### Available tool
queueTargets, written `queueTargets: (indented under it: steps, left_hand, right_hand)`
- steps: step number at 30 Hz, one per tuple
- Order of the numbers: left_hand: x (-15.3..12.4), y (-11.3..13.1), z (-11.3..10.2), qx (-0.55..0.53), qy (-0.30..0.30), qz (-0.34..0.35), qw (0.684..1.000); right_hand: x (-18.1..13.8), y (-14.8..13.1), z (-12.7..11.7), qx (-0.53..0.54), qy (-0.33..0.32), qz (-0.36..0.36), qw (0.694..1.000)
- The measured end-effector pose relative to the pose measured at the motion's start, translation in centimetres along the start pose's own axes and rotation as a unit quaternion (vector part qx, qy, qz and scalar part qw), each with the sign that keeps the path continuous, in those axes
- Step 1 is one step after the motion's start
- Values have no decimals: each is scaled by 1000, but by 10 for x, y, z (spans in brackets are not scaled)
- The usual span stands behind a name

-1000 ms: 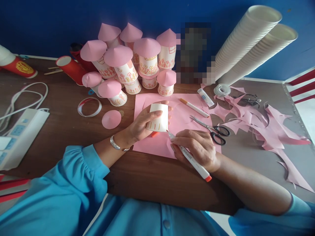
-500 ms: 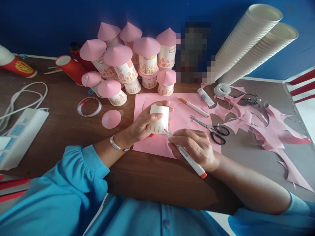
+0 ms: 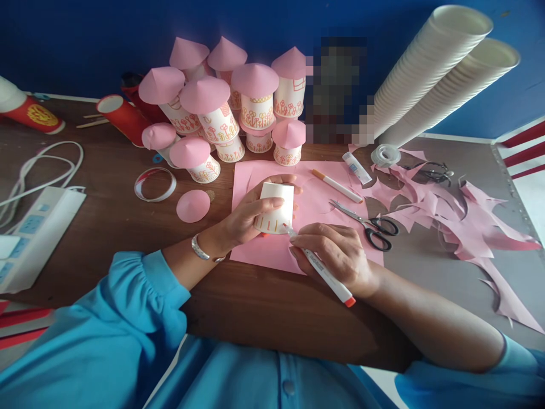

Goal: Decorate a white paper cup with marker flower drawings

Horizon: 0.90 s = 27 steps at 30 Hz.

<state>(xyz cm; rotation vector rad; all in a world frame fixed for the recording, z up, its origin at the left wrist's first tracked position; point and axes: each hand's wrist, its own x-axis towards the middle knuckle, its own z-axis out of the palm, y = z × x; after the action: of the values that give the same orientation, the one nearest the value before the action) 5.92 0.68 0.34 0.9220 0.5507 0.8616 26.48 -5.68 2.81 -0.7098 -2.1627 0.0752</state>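
My left hand (image 3: 247, 216) grips an upturned white paper cup (image 3: 276, 208) with short orange strokes near its rim, held over a pink paper sheet (image 3: 315, 204). My right hand (image 3: 336, 255) pinches a white marker (image 3: 321, 270) with an orange end cap, and its tip touches the cup's lower edge. A loose pink paper cone (image 3: 193, 205) lies on the wooden table to the left of the cup.
Several decorated cups with pink cone roofs (image 3: 238, 108) stand at the back. Scissors (image 3: 370, 224), another marker (image 3: 336, 186), a glue stick (image 3: 356, 168), a tape roll (image 3: 385, 155) and pink scraps (image 3: 468, 227) lie right. Two stacks of cups (image 3: 434, 74) lean back right. A power strip (image 3: 34, 238) lies left.
My right hand has moved the marker left, from just off the cup to its tip touching the cup's lower edge. The left hand keeps its hold on the cup.
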Motion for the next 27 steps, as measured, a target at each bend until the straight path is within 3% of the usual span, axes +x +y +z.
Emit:
queueTargets:
  steps: [14, 17, 22, 27]
  left_hand:
    - [0, 0, -1, -9, 5, -8, 1000]
    - [0, 3, 1, -19, 15, -8, 1000]
    - [-1, 5, 1, -32, 11, -20, 999]
    - [-2, 3, 3, -25, 9, -12, 1000]
  right_hand:
    - [2, -2, -6, 33, -3, -9, 999]
    - [-1, 4, -9, 13, 15, 1, 1000]
    - [-3, 14, -2, -13, 36, 82, 996]
    - [-5, 16, 3, -65, 5, 53, 996]
